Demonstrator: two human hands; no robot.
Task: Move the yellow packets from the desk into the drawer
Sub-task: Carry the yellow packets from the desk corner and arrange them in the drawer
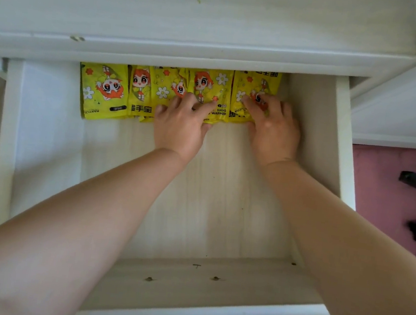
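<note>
Yellow packets (175, 93) sit in a row along the back of the open drawer (222, 198) — both hands are flat on top of them. Left hand (182, 125) presses the middle ones, right hand (270, 128) the rightmost, fingers spread, gripping nothing.

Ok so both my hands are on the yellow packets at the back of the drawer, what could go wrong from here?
The yellow packets overlap loosely in a row, so pressing with the left hand and right hand could buckle or scatter them. The far ends already sit under the desk edge; pushing further might hide or jam some behind the drawer. The leftmost packet lies tilted and untouched, so it may stay out of line.
</note>
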